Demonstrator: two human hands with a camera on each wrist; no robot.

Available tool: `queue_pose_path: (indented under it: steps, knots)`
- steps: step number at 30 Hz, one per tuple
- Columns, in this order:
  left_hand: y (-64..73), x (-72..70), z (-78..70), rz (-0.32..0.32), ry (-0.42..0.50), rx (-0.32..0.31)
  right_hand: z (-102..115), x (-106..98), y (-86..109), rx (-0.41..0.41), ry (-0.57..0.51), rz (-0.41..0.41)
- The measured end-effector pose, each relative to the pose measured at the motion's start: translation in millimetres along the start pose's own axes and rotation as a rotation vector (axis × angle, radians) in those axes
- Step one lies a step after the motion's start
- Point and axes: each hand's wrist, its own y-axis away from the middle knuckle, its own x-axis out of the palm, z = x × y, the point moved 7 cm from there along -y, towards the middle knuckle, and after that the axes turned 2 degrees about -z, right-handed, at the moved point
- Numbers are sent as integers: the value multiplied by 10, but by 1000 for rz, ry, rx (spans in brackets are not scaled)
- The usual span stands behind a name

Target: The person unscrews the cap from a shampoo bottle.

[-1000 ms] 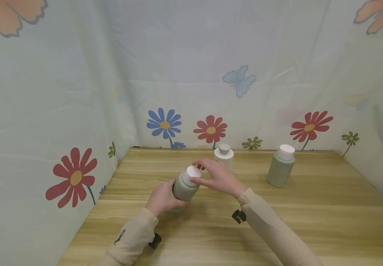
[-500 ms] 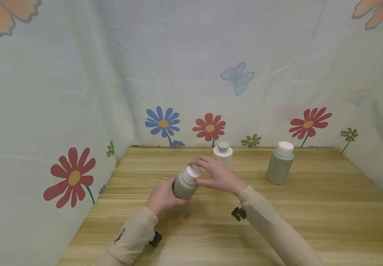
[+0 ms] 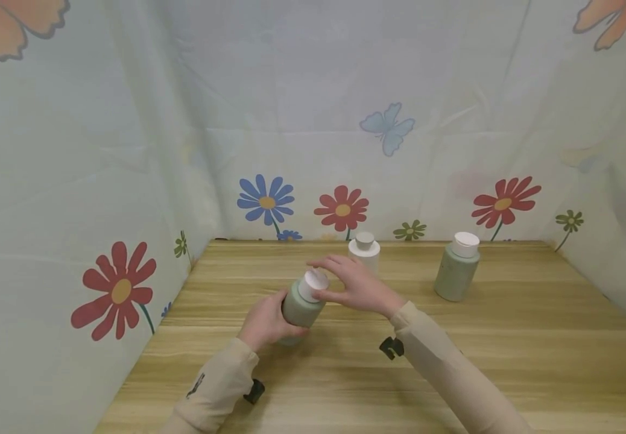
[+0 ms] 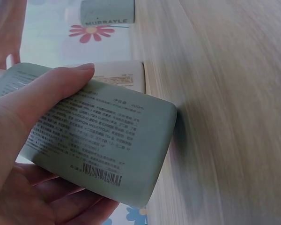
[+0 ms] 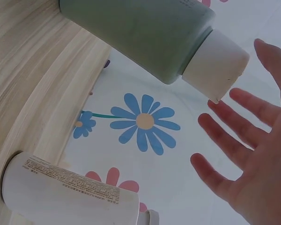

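Note:
My left hand (image 3: pixel 269 322) grips a pale green bottle (image 3: pixel 301 307) round its body, thumb across the printed back label in the left wrist view. The bottle leans to the right, its white cap (image 3: pixel 313 286) at the top. At the cap is my right hand (image 3: pixel 359 286), fingers above it and thumb at its side. In the right wrist view, the fingers (image 5: pixel 232 138) are spread and loosely bent around the cap's end, with gaps showing; whether a fingertip touches it, I cannot tell. A lower corner of the bottle is close to the table, contact unclear.
A white bottle (image 3: pixel 363 253) with a grey cap stands behind my right hand, partly hidden. Farther right on the wooden table (image 3: pixel 514 337) stands another green bottle (image 3: pixel 456 271) with a white cap. A flowered curtain (image 3: pixel 291 120) encloses the back and sides.
The right thumb and fingers shift slightly about the cap. My left hand and the tilted bottle stay nearly in place. The head view has drifted a little.

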Motion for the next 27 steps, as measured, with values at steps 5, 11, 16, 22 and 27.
queue_pose_path:
  steps: [5,11,16,22,27]
  knots:
    - [-7,-3,-2,-1,0,0,-61,-6,-15,60,-69,-27]
    - [1,-10,-13,-5,-17,0,-66,13,-21,67,-40,-42]
    - [7,-4,-20,3,-3,-2,-56,19,-17,53,-21,-45]
    - [12,0,-19,14,2,-9,-29,14,-22,21,-24,-16]
    - [12,-12,-33,8,-4,5,-7,13,-20,-17,-32,2]
